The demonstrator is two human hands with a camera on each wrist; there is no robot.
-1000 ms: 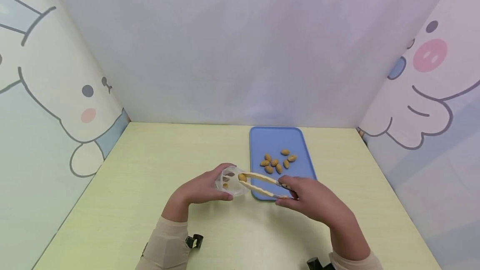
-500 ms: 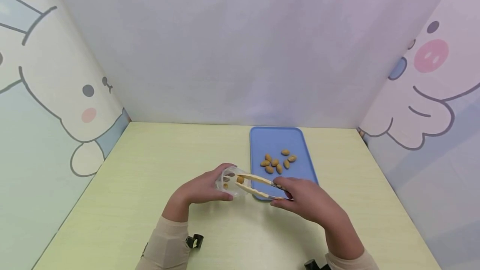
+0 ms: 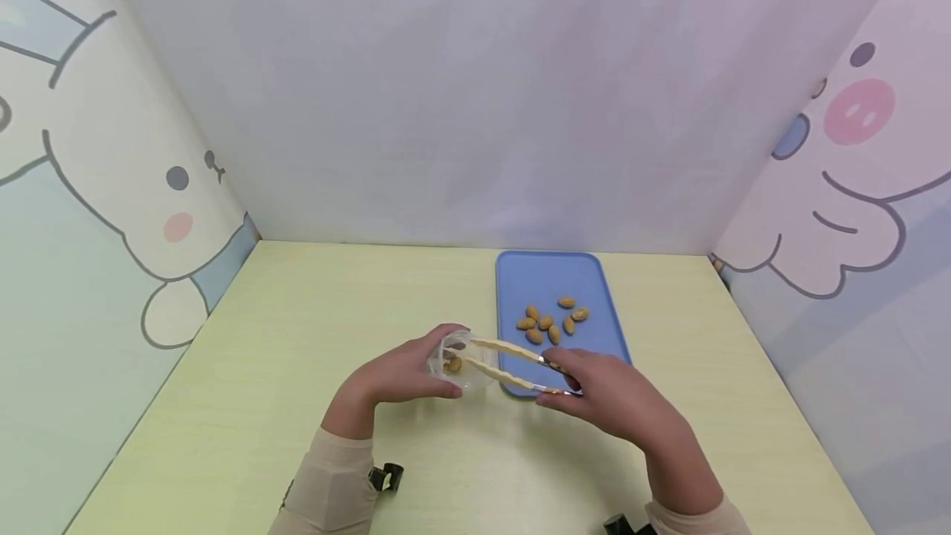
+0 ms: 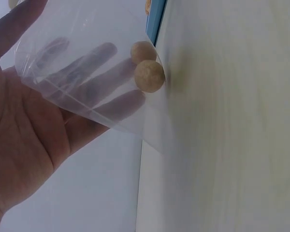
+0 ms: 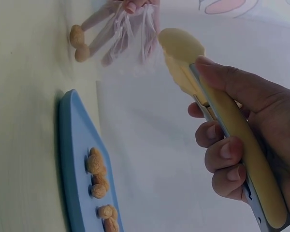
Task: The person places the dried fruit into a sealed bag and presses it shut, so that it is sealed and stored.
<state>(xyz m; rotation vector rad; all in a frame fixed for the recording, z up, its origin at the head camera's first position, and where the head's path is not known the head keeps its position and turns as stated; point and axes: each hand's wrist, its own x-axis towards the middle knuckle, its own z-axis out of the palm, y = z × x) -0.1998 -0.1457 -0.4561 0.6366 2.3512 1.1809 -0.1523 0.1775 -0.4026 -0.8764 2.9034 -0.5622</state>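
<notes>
My left hand (image 3: 401, 366) holds a clear plastic bag (image 4: 87, 29), thumb on one side of its mouth and fingers on the other. Two brown, oval nuts (image 4: 150, 76) lie together at the bottom of the bag. With its thumb and curled fingers, my right hand (image 3: 612, 395) grips a pair of tongs (image 5: 241, 140) with cream tips. In the head view the parted tong tips reach into the bag's mouth, and no nut shows between them. Wrinkled brown nuts (image 5: 99, 186), several of them, are spread over a blue tray (image 3: 546, 271).
The tray lies on a pale wooden table (image 3: 357, 287), right of the bag and partly below the right hand and tongs. A plain back wall (image 3: 475, 106) and cartoon-printed side walls (image 3: 89, 188) enclose the table.
The tongs have moved left into the bag's mouth and spread apart. The nut they held has dropped to the bottom of the bag. The left hand has stayed in place.
</notes>
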